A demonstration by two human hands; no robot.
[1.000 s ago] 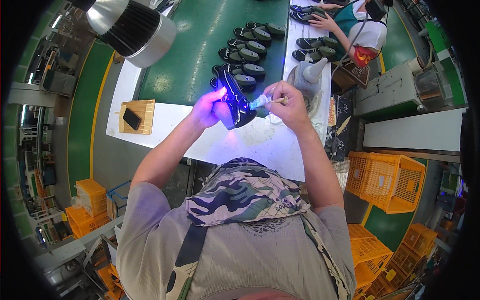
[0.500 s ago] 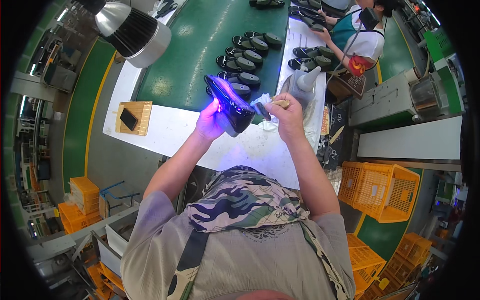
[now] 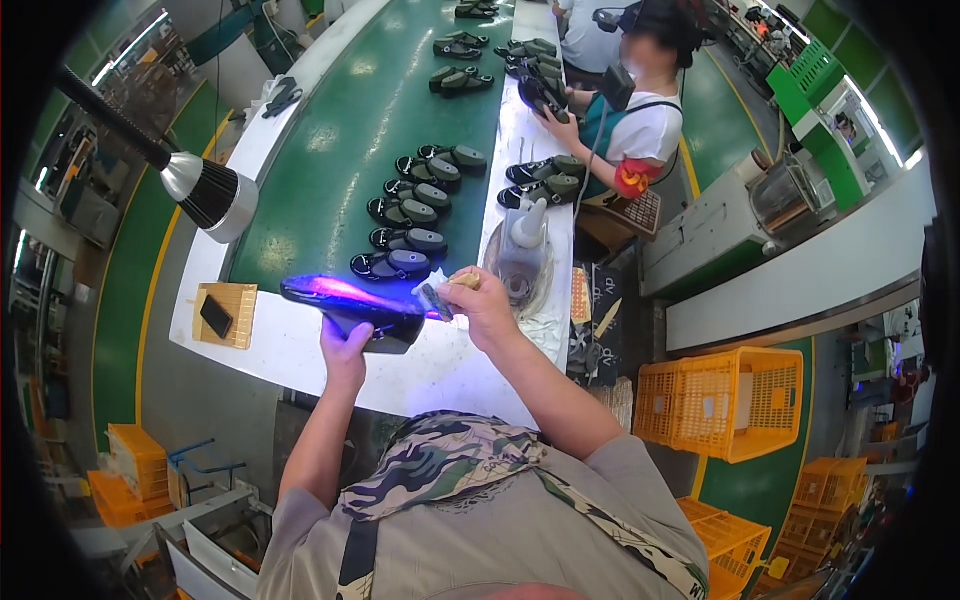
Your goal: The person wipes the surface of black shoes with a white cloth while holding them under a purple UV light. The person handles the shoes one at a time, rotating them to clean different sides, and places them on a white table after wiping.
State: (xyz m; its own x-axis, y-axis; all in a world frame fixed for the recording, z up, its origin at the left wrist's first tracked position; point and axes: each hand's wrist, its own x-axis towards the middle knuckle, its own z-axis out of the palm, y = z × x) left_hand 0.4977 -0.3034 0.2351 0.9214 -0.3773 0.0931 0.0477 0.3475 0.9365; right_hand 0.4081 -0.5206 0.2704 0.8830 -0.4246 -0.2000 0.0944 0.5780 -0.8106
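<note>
1. Above the near edge of the white workbench point(image 3: 300, 355), a dark shoe point(image 3: 350, 305) is held off the surface, lit violet along its upper side.
2. Left hand point(image 3: 345, 352) grips the shoe from underneath, fingers closed around its right-hand end.
3. Right hand point(image 3: 483, 305) is closed around a small brush point(image 3: 438, 300); the brush head points left and touches or nearly touches the shoe's right end, I cannot tell which.
4. Long axis of the shoe runs left-right, roughly parallel to the workbench's near edge, with the narrow tip pointing left and away from both hands.
5. Right hand is just beside the shoe's right end; the far tip is nearer neither hand.
6. A squeeze bottle point(image 3: 525, 250) stands just beyond the right hand, and a green conveyor belt point(image 3: 330, 160) carrying paired shoes lies past the bench.
</note>
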